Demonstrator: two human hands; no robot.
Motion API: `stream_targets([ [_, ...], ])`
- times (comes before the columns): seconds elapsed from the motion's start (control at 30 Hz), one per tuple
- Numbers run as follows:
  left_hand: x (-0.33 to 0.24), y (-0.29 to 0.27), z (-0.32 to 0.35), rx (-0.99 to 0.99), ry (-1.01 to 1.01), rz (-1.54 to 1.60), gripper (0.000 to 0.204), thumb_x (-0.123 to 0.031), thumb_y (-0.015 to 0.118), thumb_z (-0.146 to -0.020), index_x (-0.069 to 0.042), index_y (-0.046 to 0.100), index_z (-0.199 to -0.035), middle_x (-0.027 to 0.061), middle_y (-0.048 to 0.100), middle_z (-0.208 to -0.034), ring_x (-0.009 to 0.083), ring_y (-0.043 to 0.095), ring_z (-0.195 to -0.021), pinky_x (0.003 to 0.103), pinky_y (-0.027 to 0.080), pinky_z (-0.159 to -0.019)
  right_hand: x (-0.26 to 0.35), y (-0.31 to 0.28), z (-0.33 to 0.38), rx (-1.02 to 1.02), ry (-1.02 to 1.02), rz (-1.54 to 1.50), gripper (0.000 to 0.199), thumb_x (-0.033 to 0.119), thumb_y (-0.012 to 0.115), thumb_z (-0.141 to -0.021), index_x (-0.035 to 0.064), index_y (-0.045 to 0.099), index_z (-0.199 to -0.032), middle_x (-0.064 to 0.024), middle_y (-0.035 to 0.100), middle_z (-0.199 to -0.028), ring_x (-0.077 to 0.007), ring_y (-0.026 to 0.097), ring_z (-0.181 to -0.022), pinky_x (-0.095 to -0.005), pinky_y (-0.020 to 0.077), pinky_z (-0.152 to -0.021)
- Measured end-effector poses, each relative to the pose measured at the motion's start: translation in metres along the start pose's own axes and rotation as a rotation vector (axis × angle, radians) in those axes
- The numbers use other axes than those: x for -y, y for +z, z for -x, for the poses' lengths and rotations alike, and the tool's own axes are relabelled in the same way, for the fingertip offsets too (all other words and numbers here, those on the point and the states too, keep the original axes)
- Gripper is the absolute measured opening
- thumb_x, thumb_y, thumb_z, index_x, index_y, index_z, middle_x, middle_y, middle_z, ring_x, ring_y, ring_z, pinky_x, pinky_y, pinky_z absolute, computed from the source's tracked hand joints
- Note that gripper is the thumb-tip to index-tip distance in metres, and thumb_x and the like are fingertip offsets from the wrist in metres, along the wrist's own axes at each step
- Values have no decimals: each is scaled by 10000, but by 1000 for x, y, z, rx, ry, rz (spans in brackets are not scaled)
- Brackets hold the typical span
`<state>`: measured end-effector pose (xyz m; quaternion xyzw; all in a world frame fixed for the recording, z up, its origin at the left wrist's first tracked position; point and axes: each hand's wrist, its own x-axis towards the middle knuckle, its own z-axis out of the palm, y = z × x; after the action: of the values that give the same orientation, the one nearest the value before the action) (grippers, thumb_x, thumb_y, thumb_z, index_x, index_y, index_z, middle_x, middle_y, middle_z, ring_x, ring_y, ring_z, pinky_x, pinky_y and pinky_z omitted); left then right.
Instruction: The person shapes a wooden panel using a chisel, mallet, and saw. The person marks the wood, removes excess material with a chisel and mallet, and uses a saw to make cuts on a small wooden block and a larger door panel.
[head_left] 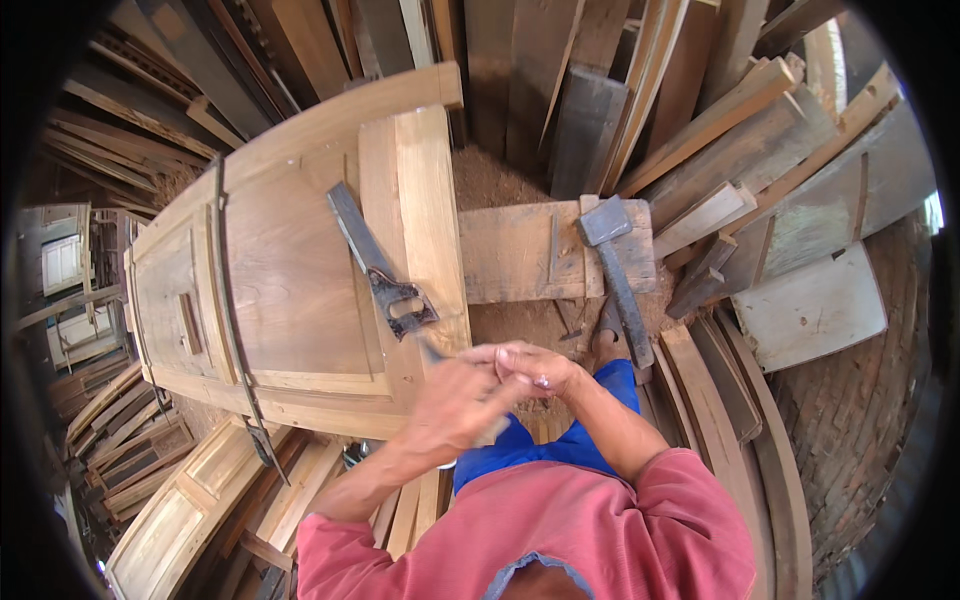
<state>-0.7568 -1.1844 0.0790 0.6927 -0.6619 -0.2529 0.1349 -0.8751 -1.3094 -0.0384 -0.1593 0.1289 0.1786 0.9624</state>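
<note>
Head view, hands: your left hand [455, 400] and right hand [535, 368] met in front of your chest, fingers curled and pressed against each other. Whether they pinched anything, you could not tell; the fingers hid it.
Head view, saw: a hand saw [375, 265] lay flat on the wooden door [290, 290], dark handle toward you, blade slanting away up-left. Its handle sat just beyond your left hand, apart from it.
Head view, door: it lay flat, pale frame around a brown panel, its near edge just beside your left hand.
Head view, strap: a dark metal band [228, 300] ran across the door's left part, from its far edge to its near edge.
Head view, hammer: a hammer [615, 270] rested on a short plank [520, 250], head far, handle pointing toward your right hand, not touching it.
Head view, surroundings: sawdust [500, 180] beyond the plank; boards [740, 130] stacked at right.
</note>
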Motion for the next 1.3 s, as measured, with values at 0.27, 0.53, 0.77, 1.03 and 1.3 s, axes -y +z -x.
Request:
stream_targets([
  [0.27,17,65,-87,-269,-65,50,417,-247,708,-817,-132,619,-1207,146,623,-1210,329,576,-1032,475,442,-888,66,-17,89,-672,-531,201,189,142,596,-951,15,639,-1084,-32,625,-809,-94,557,-639,-228,465,-558],
  [0.53,128,184,-183,-163,-795,33,623,-404,746,-819,29,534,-1213,265,668,-1060,425,670,-966,487,534,-876,66,-38,183,-865,-505,425,227,221,577,-970,12,664,-980,9,553,-679,-69,483,-521,-231,386,-481],
  [0.77,47,77,-139,-374,-540,1467,297,-164,665,-928,30,552,-1122,129,692,-999,220,697,-823,339,578,-774,33,-9,142,-983,-475,313,397,347,692,-912,-15,683,-1074,-108,703,-811,-79,506,-484,-238,408,-420],
  [1.03,-3,-14,12,-663,-189,1301,241,-42,642,-932,10,542,-1144,112,676,-1100,135,647,-979,287,521,-893,21,123,49,-655,-562,352,265,300,709,-912,37,672,-918,-49,668,-744,-72,525,-507,-233,429,-454],
  [1.3,0,-67,104,-796,-66,1353,488,-148,611,-982,-7,451,-1422,117,638,-1244,188,626,-1105,325,500,-967,-11,192,28,-537,-445,408,219,281,645,-962,67,640,-920,-4,617,-724,-62,522,-525,-241,466,-491],
])
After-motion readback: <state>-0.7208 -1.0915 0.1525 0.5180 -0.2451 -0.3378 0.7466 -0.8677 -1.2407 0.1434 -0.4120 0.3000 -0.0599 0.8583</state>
